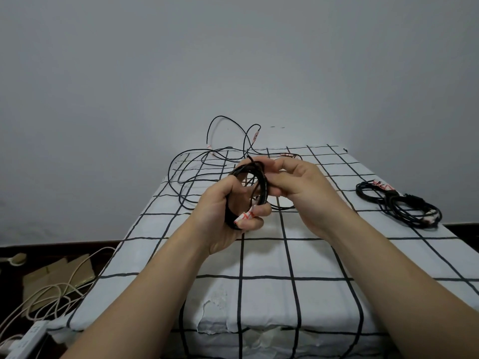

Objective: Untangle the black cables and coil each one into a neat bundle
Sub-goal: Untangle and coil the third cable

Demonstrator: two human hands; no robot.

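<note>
My left hand (228,211) grips a coiled black cable (263,186) at its lower side, fingers curled round the loops and a white tag with red marks (245,216). My right hand (298,185) pinches the coil's upper right side, holding it above the bed. Behind the hands a loose tangle of black cable (186,174) sprawls over the far end of the bed, with loops rising against the wall. A finished bundle of black cables (399,206) lies on the bed at the right.
The bed has a white cover with a black grid (285,257) and drops off on the left. On the floor at the left lie cream cables (51,291), cardboard (51,275) and a white power strip (28,335). A grey wall stands behind.
</note>
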